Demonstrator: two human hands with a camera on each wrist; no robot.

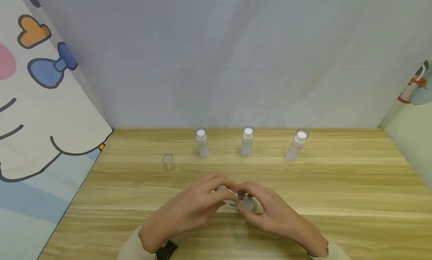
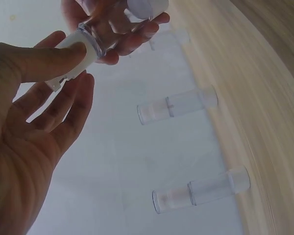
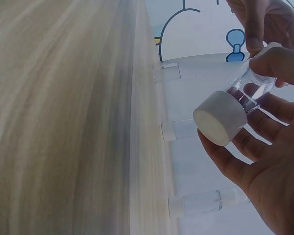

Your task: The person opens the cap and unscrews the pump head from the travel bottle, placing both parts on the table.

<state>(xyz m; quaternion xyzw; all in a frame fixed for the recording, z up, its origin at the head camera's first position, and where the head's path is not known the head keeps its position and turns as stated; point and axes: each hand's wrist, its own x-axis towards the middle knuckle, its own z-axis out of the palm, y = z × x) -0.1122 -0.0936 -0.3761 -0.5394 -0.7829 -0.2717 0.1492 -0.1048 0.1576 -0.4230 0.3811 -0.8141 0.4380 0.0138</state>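
Both hands hold one small clear pump bottle [image 3: 220, 117], tilted above the table. My left hand [image 1: 197, 202] pinches the bottle's white pump top [image 2: 83, 49] between thumb and fingers. Around the clear body curl the fingers of my right hand [image 1: 270, 211], near the white base. In the head view the fingers cover most of this bottle. A loose clear cap [image 1: 168, 162] stands on the table to the left, beyond the left hand.
Three similar capped bottles stand upright along the back of the wooden table [image 1: 354, 185]: a left one [image 1: 203, 145], a middle one [image 1: 246, 144] and a right one [image 1: 295, 147]. A pale curtain [image 1: 236, 65] hangs behind. Near the left sleeve lies a black object [image 1: 166, 250].
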